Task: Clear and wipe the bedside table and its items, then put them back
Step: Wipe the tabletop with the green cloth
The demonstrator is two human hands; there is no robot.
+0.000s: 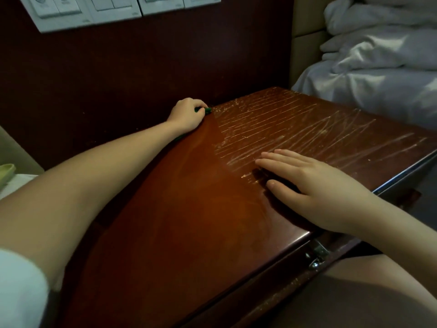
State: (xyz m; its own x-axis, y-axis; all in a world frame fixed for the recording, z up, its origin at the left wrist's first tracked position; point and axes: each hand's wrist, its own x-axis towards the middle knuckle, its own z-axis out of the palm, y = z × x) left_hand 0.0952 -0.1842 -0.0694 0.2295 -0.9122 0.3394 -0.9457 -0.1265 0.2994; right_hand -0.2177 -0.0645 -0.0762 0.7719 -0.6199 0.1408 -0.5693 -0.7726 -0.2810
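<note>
The bedside table is dark red-brown wood with a glossy top, and nothing stands on it. Pale streaks and scratch-like lines cover its right half; the left half looks smooth. My left hand is at the table's far left corner against the wall, its fingers curled round a small green cloth that mostly hides under the hand. Fingers straight, my right hand rests flat on the top near the front edge.
A dark wall panel with white switch plates rises behind the table. A bed with rumpled white bedding lies to the right. A metal latch sits on the table's front. A pale green object shows at the left edge.
</note>
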